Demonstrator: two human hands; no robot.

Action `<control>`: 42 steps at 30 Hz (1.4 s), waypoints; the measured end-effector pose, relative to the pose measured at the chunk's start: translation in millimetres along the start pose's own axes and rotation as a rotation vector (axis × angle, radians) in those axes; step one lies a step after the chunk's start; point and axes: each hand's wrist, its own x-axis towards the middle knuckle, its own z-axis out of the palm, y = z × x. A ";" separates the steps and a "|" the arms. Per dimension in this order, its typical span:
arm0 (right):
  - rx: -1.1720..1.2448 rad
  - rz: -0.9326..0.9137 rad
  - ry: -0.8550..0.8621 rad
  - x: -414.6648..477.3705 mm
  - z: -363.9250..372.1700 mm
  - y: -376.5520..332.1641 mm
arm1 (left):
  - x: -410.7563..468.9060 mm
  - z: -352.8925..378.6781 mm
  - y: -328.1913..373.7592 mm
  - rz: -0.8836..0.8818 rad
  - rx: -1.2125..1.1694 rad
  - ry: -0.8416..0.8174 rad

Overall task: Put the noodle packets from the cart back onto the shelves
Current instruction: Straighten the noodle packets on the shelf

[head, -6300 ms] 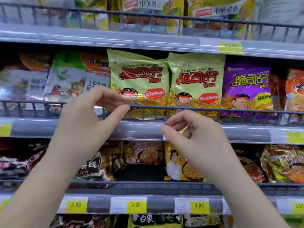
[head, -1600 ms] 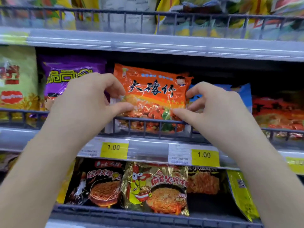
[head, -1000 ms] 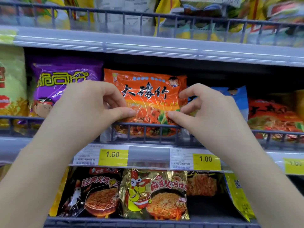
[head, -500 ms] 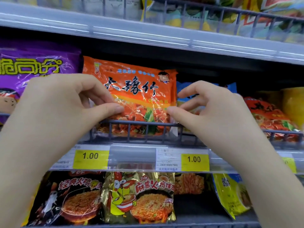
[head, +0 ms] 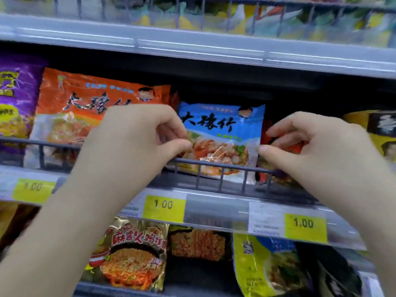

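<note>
A blue noodle packet [head: 222,133] stands upright on the middle shelf behind the dark wire rail [head: 214,165]. My left hand [head: 137,142] pinches its left edge between thumb and fingers. My right hand [head: 317,151] pinches its right edge, thumb in front and fingers curled behind. To the left of the blue packet stands an orange noodle packet [head: 81,108], which neither hand touches. The cart is out of view.
A purple packet [head: 15,99] stands at far left, with a red packet [head: 287,146] and a yellow one [head: 381,133] at right. Yellow 1.00 price tags [head: 164,207] line the shelf edge. Below lie a gold packet [head: 132,258] and a yellow-green packet [head: 265,266]. More packets fill the shelf above.
Both hands left the orange packet and shifted right to the blue packet, which now stands fully visible between them. The view also moved to the right.
</note>
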 end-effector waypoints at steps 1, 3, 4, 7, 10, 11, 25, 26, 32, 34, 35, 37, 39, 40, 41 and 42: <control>-0.026 -0.009 -0.053 4.1 -2.8 -0.6 | 1.6 3.9 3.9 -0.009 0.027 -0.017; -0.077 -0.030 -0.144 13.9 -7.0 -4.1 | 8.9 8.1 10.6 -0.039 0.084 -0.067; -0.101 -0.040 -0.178 19.2 -7.4 -6.3 | 13.5 8.9 14.3 -0.058 0.108 -0.111; -0.186 -0.063 -0.285 33.7 -0.8 -14.5 | 26.3 13.1 20.4 -0.082 0.155 -0.231; -0.276 -0.056 -0.333 40.8 8.5 -17.0 | 34.6 17.6 26.6 -0.078 0.171 -0.346; -0.302 -0.053 -0.340 41.4 11.2 -15.6 | 36.7 18.9 27.2 -0.073 0.165 -0.386; -0.279 -0.047 -0.188 36.4 16.6 -6.1 | 32.6 19.5 34.3 -0.033 0.142 -0.532; -0.241 -0.053 -0.180 34.9 15.3 -8.4 | 29.9 15.4 33.5 -0.024 0.139 -0.502; -0.212 -0.075 -0.206 41.0 26.8 -19.1 | 25.7 11.3 34.5 -0.032 0.123 -0.455; -0.243 -0.049 -0.252 46.6 29.6 -19.2 | 23.9 8.0 37.6 0.000 0.081 -0.468; -0.248 -0.035 -0.281 48.1 29.4 -18.9 | 19.5 -0.7 37.5 -0.016 0.076 -0.497; -0.224 -0.024 -0.286 48.5 28.9 -16.2 | 18.9 6.2 20.4 -0.037 -0.046 -0.487; -0.188 -0.038 -0.240 45.1 27.0 -11.9 | 1.9 10.4 -19.8 0.013 0.021 -0.523; -0.161 -0.045 -0.223 43.0 25.3 -10.6 | 4.5 22.9 -44.7 0.057 0.043 -0.476; -0.132 -0.050 -0.213 40.6 24.3 -8.9 | 3.3 30.8 -55.1 0.078 0.011 -0.480; -0.106 -0.059 -0.203 39.7 23.0 -9.1 | -0.1 30.1 -50.5 0.127 -0.054 -0.525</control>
